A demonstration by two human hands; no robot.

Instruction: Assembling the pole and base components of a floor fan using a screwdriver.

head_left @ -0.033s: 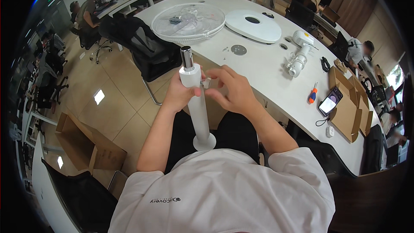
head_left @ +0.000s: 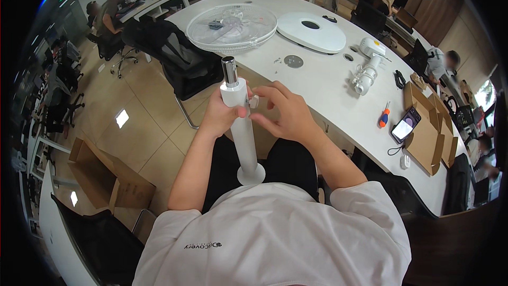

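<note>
A white fan pole [head_left: 244, 140] stands upright between my thighs, its flared foot towards my lap. From the white collar at its top rises a shiny metal tube [head_left: 229, 71]. My left hand [head_left: 217, 114] is wrapped around the pole just below the collar, thumb across the front. A small white knob [head_left: 254, 102] sticks out from the collar's right side. Around that knob my right hand [head_left: 290, 114] is curved, thumb and forefinger apart above and below it; I see no firm grip on it.
On the white table [head_left: 317, 82] lie a fan grille [head_left: 233, 39], a round white base [head_left: 330, 39], a fan motor unit [head_left: 366, 71], a screwdriver [head_left: 384, 116], a phone [head_left: 406, 125] and cardboard packaging [head_left: 426, 151]. Left are an office chair [head_left: 185, 63] and an open carton [head_left: 108, 177].
My right forefinger and thumb have shifted very slightly beside the knob. The left hand and the pole keep their places.
</note>
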